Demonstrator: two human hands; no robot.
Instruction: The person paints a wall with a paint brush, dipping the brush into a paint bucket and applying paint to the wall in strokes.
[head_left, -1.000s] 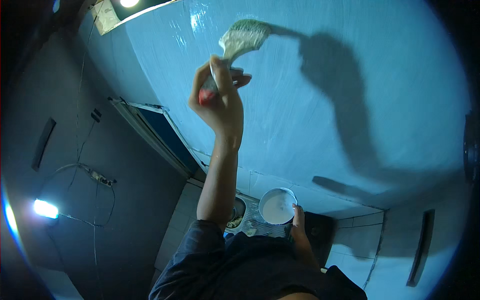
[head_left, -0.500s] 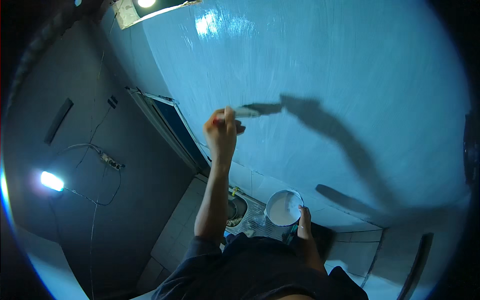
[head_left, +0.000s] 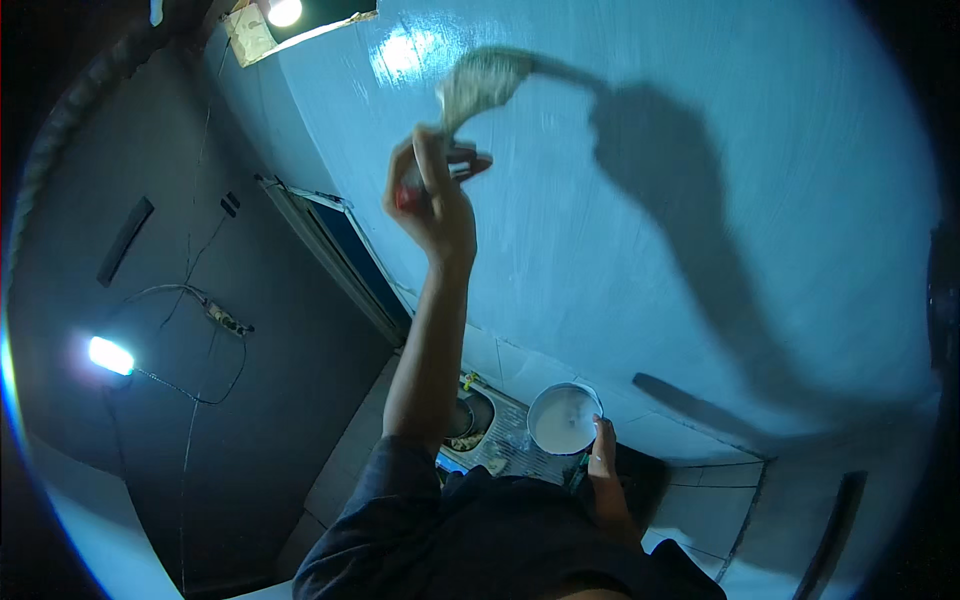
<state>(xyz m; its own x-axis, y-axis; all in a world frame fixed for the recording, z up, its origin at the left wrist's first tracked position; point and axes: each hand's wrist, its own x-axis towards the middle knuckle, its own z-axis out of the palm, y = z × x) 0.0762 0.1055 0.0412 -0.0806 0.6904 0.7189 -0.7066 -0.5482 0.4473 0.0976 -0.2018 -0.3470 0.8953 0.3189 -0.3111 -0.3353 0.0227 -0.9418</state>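
Raised up in front of the wall, my left hand is closed around the handle of a wide paintbrush. The bristles point upward and look pressed or very close to the pale blue-lit wall; the motion blurs them a little. Red shows on the handle between my fingers. Low down, my right hand grips the rim of a round bucket, thumb on the near right side and other fingers hidden. Whitish liquid paint lies inside it. My left arm casts a large shadow on the wall.
Below the bucket are a metal sink and its ridged drainboard. On the dark left wall hang a bright lamp and a power strip with cables. A framed opening stands near the corner; a bulb glows above.
My left hand has gone up the wall with the paintbrush, whose bristles have swung from pointing right to pointing upward. My right hand and the bucket have barely shifted.
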